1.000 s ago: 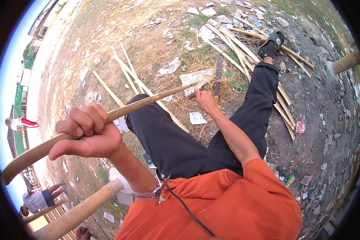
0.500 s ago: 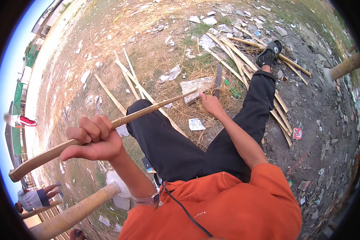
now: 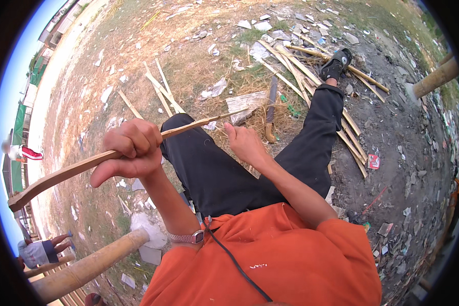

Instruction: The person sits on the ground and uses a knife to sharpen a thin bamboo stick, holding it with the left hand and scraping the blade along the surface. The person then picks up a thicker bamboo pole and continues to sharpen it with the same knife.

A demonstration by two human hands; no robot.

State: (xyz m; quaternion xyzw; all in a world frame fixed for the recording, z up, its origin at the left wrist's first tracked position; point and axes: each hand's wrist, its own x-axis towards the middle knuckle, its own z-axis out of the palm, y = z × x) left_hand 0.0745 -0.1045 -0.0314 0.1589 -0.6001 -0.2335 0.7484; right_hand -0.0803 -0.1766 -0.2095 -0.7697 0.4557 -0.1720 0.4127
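Across the left half of the frame, we see a bamboo strip [image 3: 93,161] clenched in the left hand [image 3: 132,149]; right hand [image 3: 246,145] near its thin tip, fingers curled, contents unclear to us. Knife [image 3: 271,103] upper centre, slats [image 3: 294,66] upper right.

No lettering can be read, the small white marking [image 3: 258,265] on the orange shirt [image 3: 311,255] being illegible

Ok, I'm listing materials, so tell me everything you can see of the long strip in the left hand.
The strip looks like split bamboo or wood: tan, slender, with a blunt, thicker, bent end at the left and a thin, pointed tip. It slants upward to the right in the view, gripped partway along by the left hand. Its tip lies near the right hand; whether they touch is unclear.
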